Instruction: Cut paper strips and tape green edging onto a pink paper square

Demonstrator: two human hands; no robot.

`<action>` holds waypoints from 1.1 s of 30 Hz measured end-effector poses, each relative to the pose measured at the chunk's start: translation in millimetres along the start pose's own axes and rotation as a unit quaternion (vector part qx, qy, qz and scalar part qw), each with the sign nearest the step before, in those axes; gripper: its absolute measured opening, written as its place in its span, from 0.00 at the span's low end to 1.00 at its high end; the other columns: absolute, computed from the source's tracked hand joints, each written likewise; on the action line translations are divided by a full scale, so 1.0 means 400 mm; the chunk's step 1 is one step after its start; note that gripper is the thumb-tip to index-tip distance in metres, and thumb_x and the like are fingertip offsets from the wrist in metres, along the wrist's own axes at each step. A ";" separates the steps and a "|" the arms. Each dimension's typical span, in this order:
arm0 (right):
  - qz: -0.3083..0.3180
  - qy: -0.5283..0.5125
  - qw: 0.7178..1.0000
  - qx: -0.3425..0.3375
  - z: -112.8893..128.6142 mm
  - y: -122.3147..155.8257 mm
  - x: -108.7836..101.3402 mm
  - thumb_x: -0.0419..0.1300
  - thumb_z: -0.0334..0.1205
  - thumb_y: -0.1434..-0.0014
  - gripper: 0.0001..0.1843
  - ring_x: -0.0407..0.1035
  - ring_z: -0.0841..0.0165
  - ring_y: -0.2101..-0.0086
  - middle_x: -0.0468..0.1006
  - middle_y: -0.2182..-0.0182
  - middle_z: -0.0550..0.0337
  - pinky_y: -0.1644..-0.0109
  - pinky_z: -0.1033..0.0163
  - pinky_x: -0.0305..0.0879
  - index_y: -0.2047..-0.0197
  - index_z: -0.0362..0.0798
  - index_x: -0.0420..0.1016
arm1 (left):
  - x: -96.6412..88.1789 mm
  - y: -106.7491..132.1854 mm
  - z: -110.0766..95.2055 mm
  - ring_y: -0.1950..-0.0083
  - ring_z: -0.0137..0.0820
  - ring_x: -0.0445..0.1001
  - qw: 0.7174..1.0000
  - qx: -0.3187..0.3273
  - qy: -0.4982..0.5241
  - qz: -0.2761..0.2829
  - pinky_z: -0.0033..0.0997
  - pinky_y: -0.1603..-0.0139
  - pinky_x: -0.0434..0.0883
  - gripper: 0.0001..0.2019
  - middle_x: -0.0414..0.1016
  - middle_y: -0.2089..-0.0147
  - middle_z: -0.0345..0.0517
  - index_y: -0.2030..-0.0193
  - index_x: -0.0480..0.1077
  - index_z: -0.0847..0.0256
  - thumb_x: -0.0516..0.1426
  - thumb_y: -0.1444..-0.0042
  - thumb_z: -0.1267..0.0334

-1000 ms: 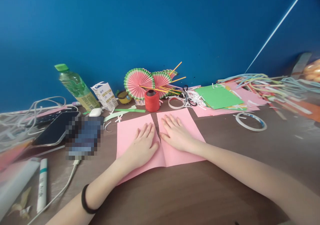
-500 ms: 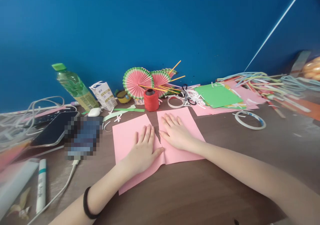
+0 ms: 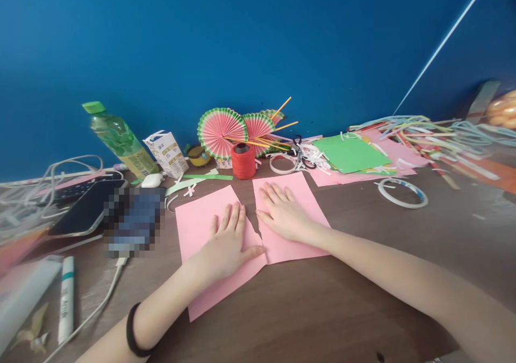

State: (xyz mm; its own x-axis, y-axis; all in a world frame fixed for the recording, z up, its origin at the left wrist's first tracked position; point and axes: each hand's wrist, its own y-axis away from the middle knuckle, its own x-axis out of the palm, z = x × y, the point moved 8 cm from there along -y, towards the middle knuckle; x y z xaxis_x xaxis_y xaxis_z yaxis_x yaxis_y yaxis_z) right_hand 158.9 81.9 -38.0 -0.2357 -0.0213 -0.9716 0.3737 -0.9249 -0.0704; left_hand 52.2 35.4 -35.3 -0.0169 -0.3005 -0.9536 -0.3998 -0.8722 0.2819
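Note:
Two pink paper sheets lie side by side on the brown table. My left hand (image 3: 228, 239) rests flat, fingers stretched out, on the left pink sheet (image 3: 197, 228), which is turned a little so its near corner points toward me. My right hand (image 3: 282, 212) presses flat, fingers together and extended, on the right pink sheet (image 3: 300, 199). The two sheets touch or overlap near my thumbs; a dark gap of table shows between their far edges. A black band circles my left wrist.
Behind the sheets stand a red thread spool (image 3: 243, 161), watermelon paper fans (image 3: 222, 132), a milk carton (image 3: 166, 153) and a green bottle (image 3: 116, 137). A tape ring (image 3: 402, 193), green paper (image 3: 350, 153) and paper strips lie right. Phone, cables and a marker (image 3: 66, 298) lie left.
My left hand has slid the left pink sheet leftward and toward me, turning it and widening the gap at the far edges. The right hand and its sheet have stayed put.

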 end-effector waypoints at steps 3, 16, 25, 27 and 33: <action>0.000 -0.002 1.000 0.000 0.001 0.001 -0.002 0.38 0.49 0.39 0.34 0.35 0.57 0.37 0.42 0.36 0.47 0.37 0.45 0.35 0.35 0.37 0.45 | 0.000 0.002 0.004 0.33 0.46 0.24 1.000 -0.004 -0.003 0.009 0.56 0.37 0.39 0.46 0.23 0.33 0.58 0.34 0.32 0.75 0.41 0.47 0.38; -0.003 0.011 1.000 -0.012 0.001 0.001 -0.001 0.38 0.50 0.39 0.34 0.35 0.56 0.37 0.42 0.36 0.46 0.37 0.45 0.35 0.35 0.37 0.44 | -0.005 0.007 0.018 0.33 0.47 0.24 0.999 -0.017 -0.005 0.048 0.53 0.37 0.39 0.50 0.22 0.33 0.56 0.34 0.30 0.74 0.42 0.51 0.34; -0.003 0.017 1.000 -0.020 0.002 0.002 -0.002 0.38 0.50 0.38 0.34 0.34 0.56 0.37 0.42 0.35 0.46 0.37 0.45 0.35 0.35 0.38 0.45 | -0.012 0.012 0.014 0.33 0.46 0.24 0.998 -0.019 -0.006 0.066 0.52 0.36 0.39 0.51 0.21 0.33 0.55 0.34 0.30 0.74 0.44 0.53 0.35; -0.003 0.015 1.000 -0.022 0.001 0.003 -0.003 0.38 0.50 0.38 0.34 0.34 0.56 0.37 0.42 0.35 0.46 0.37 0.45 0.35 0.35 0.38 0.44 | -0.014 0.013 0.016 0.33 0.46 0.24 0.997 -0.022 -0.007 0.071 0.52 0.36 0.39 0.51 0.21 0.33 0.56 0.34 0.30 0.73 0.45 0.52 0.36; -0.003 0.005 0.999 -0.051 -0.004 0.002 -0.003 0.36 0.52 0.38 0.35 0.34 0.57 0.37 0.43 0.35 0.49 0.37 0.46 0.36 0.34 0.39 0.44 | -0.015 0.012 0.022 0.32 0.47 0.27 0.998 0.004 0.021 0.052 0.54 0.37 0.42 0.50 0.26 0.33 0.60 0.34 0.33 0.71 0.49 0.53 0.39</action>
State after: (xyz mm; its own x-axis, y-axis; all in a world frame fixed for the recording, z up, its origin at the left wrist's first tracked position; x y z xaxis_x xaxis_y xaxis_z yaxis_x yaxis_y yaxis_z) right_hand 161.0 82.0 -37.3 -0.2294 -0.0110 -0.9733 0.4616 -0.8816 -0.0988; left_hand 42.3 36.6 -29.2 -0.0199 -0.4045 -0.9143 -0.4046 -0.8330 0.3774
